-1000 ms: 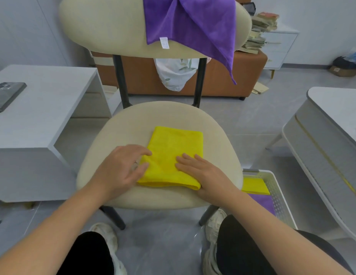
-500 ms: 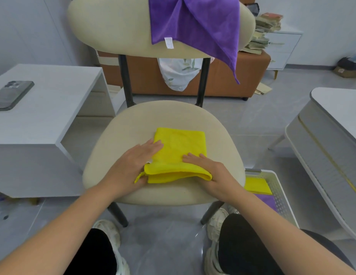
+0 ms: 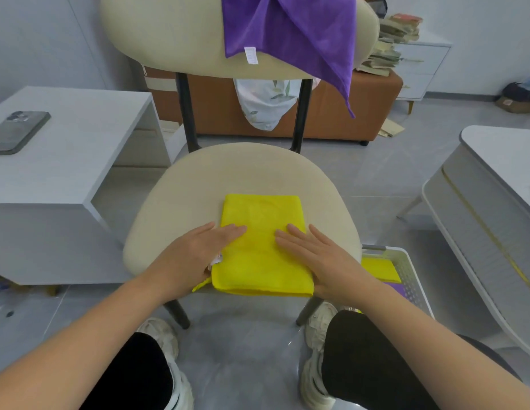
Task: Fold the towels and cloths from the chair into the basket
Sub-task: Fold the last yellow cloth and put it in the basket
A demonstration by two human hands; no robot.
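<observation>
I can read no text anywhere in this view. The white tag (image 3: 250,55) sewn to the purple towel (image 3: 290,28) on the chair back (image 3: 169,34) carries faint print, too small for me to make out. The covers in the stack of books (image 3: 397,37) are blurred.

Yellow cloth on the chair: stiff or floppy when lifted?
Probably floppy: the yellow cloth has a loose corner drooping at left. Likely light; the purple cloth drapes limply over the chair back. Fold may open if lifted one-sided.
</observation>
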